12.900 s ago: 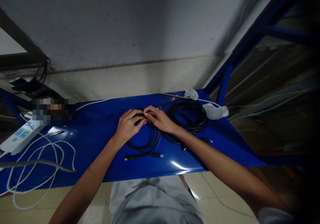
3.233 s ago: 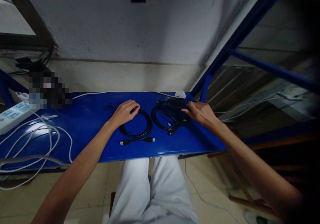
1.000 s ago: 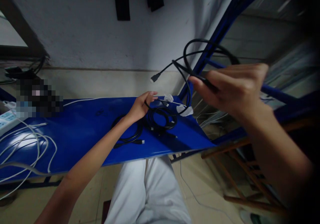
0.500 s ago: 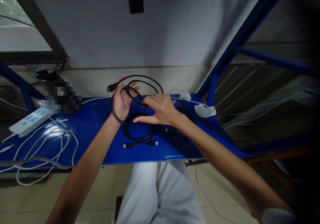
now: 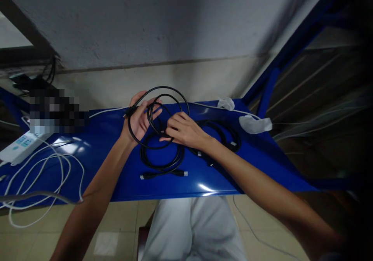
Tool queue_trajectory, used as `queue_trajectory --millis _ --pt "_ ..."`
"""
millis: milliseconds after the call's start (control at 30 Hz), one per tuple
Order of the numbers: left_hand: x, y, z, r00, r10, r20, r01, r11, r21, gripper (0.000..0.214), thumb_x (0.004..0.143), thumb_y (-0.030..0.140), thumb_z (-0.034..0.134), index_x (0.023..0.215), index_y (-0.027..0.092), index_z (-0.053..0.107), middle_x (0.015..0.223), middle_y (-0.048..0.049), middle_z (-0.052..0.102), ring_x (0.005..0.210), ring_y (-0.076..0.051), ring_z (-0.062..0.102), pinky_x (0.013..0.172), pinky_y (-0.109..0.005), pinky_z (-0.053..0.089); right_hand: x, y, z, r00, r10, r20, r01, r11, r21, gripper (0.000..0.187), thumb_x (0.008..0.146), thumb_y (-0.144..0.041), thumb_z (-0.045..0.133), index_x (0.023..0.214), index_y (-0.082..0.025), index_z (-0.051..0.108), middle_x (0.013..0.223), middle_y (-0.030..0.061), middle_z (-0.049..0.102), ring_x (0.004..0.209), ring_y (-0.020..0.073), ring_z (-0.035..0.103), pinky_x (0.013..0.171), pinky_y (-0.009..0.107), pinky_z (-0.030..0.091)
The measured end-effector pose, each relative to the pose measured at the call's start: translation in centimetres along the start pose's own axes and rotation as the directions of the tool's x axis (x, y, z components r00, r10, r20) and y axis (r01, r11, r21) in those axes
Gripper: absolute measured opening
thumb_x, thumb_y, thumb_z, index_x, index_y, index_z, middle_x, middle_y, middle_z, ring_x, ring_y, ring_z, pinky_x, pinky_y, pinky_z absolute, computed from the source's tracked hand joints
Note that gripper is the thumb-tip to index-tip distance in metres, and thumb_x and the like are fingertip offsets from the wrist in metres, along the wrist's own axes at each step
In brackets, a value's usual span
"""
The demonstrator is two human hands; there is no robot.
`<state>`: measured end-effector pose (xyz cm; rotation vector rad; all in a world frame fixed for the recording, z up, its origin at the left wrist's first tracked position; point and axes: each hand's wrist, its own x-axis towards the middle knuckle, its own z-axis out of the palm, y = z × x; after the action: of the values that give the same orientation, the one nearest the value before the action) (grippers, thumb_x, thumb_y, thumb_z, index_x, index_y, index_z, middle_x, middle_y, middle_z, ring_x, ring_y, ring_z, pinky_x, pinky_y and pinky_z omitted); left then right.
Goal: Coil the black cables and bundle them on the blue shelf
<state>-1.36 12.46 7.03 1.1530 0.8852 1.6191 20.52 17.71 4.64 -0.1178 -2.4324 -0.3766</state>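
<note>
Partly within right grip (image 5: 184,130), looped black cable (image 5: 164,87).

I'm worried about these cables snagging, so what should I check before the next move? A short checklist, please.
1. Right hand gripping the cable: ok, fingers curled on it.
2. Left hand pinning the cable: cannot tell; its fingers are spread.
3. Plug at the left hand in sight: ok.
4. Cable free of the coil below: cannot tell; they overlap in view.
5. White loops gathered: not ok, sprawled loosely at the left.
</note>
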Motion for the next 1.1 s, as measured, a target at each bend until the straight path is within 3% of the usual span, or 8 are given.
queue_trajectory --millis 67,200,333,467,600,733,867,1100 --pt "-0.5 0.2 -0.1 1.000 0.000 0.004 0.000 1.000 -0.002 0.052 0.102 0.046 0.076 0.146 0.030 0.053 0.141 -0.0092 0.075 0.140 -0.027 0.070 0.119 -0.044 0.058 -0.3 0.2 -0.4 1.000 0.026 -0.005 -0.026 1.000 0.011 0.025 0.114 -0.035 0.058 0.094 -0.023 0.064 0.100 0.0068 0.070 0.096 0.0233 0.059 0.095 0.040 0.044" --pt "-1.4 1.0 -0.2 0.999 -0.044 0.022 0.044 0.999 0.004 0.058 0.101 0.054 0.078 0.148 0.030 0.053 0.148 -0.0112 0.073 0.143 -0.030 0.068 0.119 -0.047 0.059 -0.4 -0.1 -0.7 0.999 -0.008 -0.054 0.012 0.997 0.080 0.032 0.114 -0.031 0.059 0.083 -0.023 0.060 0.079 0.0000 0.064 0.079 0.0185 0.056 0.099 0.037 0.047" --pt "-1.9 1.5 -0.4 0.990 -0.097 0.104 0.093 0.995 0.042 0.061 0.102 0.062 0.073 0.151 0.034 0.051 0.155 -0.0125 0.068 0.146 -0.035 0.065 0.115 -0.052 0.061 -0.2 -1.4 -0.3 0.993 -0.040 -0.107 0.049 0.995 0.085 0.039 0.113 -0.033 0.063 0.076 -0.022 0.057 0.071 -0.0020 0.060 0.067 0.0159 0.052 0.083 0.035 0.046" --pt "-2.0 0.9 -0.8 0.962 -0.181 0.205 0.177 0.983 0.041 0.064 0.106 0.062 0.068 0.158 0.035 0.043 0.142 -0.0128 0.076 0.121 -0.033 0.080 0.103 -0.049 0.067 -0.3 -2.1 0.0 0.982 -0.053 -0.179 0.065 0.996 0.060 0.040 0.114 -0.030 0.061 0.075 -0.022 0.059 0.067 -0.0026 0.060 0.064 0.0149 0.051 0.074 0.033 0.042" --pt "-1.9 0.1 -1.1 0.948 -0.217 0.232 0.215 0.976 0.031 0.076 0.103 0.057 0.075 0.165 0.033 0.038 0.140 -0.0153 0.077 0.101 -0.027 0.085 0.086 -0.036 0.069 -0.5 -1.9 0.0 0.975 -0.051 -0.218 0.059 0.998 0.033 0.040 0.115 -0.026 0.055 0.075 -0.022 0.059 0.067 -0.0017 0.063 0.064 0.0151 0.052 0.072 0.034 0.038" --pt "-1.7 0.1 -1.5 0.956 -0.194 0.222 0.195 0.981 0.018 0.090 0.094 0.051 0.088 0.168 0.026 0.042 0.148 -0.0199 0.072 0.107 -0.029 0.084 0.083 -0.031 0.067 -0.4 -1.8 0.0 0.961 -0.022 -0.275 0.025 1.000 0.009 0.044 0.115 -0.025 0.055 0.071 -0.021 0.055 0.063 -0.0027 0.058 0.059 0.0139 0.047 0.067 0.034 0.034" --pt "-1.6 0.5 -2.1 0.935 -0.258 0.243 0.272 0.962 -0.025 0.079 0.096 0.057 0.082 0.159 0.017 0.057 0.154 -0.0240 0.067 0.117 -0.033 0.081 0.087 -0.033 0.066 -0.3 -2.0 0.2 0.962 -0.004 -0.273 0.003 1.000 -0.003 0.044 0.116 -0.026 0.054 0.072 -0.020 0.057 0.061 -0.0032 0.058 0.058 0.0132 0.046 0.067 0.033 0.034" --pt "-1.3 -0.3 -1.9 0.853 -0.426 0.303 0.465 0.882 -0.069 0.057 0.109 0.060 0.060 0.142 0.015 0.071 0.151 -0.0213 0.069 0.116 -0.032 0.080 0.099 -0.041 0.064 -0.5 -3.0 0.6 0.983 0.105 -0.150 -0.102 0.994 0.029 0.048 0.111 -0.061 0.059 0.101 -0.016 0.072 0.080 0.0046 0.076 0.066 0.0159 0.061 0.067 0.031 0.038"
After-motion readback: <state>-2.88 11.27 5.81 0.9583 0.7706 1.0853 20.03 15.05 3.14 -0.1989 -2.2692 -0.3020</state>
